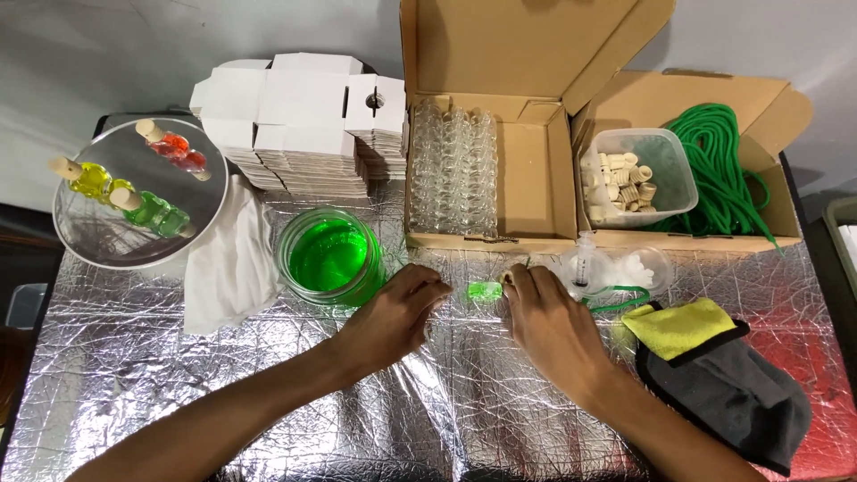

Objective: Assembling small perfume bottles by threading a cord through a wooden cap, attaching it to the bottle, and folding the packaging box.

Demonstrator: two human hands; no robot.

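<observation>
Hands (pixel 393 317) flanking green-filled vial (pixel 485 290) (flat)

Bright, even overhead light glares off the crinkled foil (pixel 223 402), sharp focus

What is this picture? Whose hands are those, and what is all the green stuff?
A camera worn on a person's head looks down at their two bare hands. The left hand and right hand pinch a tiny bottle of green liquid between their fingertips, over a table covered in shiny foil. Nearby stand a jar of green liquid, a cardboard box of empty glass bottles, a tub of corks, green cord, a syringe, and a round tray holding filled bottles.
</observation>
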